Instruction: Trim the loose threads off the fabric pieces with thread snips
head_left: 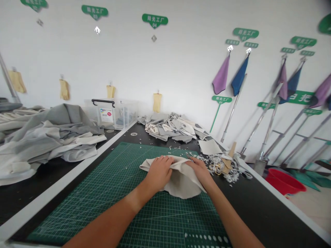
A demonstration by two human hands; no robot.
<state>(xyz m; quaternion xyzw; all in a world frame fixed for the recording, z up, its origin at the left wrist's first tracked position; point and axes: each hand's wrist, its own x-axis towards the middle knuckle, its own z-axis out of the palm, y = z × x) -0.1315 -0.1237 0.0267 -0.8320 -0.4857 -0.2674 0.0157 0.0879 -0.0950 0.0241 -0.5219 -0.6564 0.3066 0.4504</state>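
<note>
A piece of light beige-grey fabric [183, 182] is held up in loose folds just above the green cutting mat [108, 193]. My left hand [160, 172] is closed on its upper edge, fingers bent over the cloth. At the fabric's right side is my right hand [200, 170], its fingers curled around small scissors [190, 157]. Only the slim metal blades show past the fingers; the handles are hidden in the palm. The cloth hangs between both hands, its lower edge close to the mat.
Fabric scraps [170, 125] are heaped at the table's far end. Shredded trimmings [230, 172] lie at right, with brown card pieces [227, 163]. A large grey cloth pile [51, 131] and clear plastic bin [119, 113] stand left. A red basin [284, 181] is on the floor.
</note>
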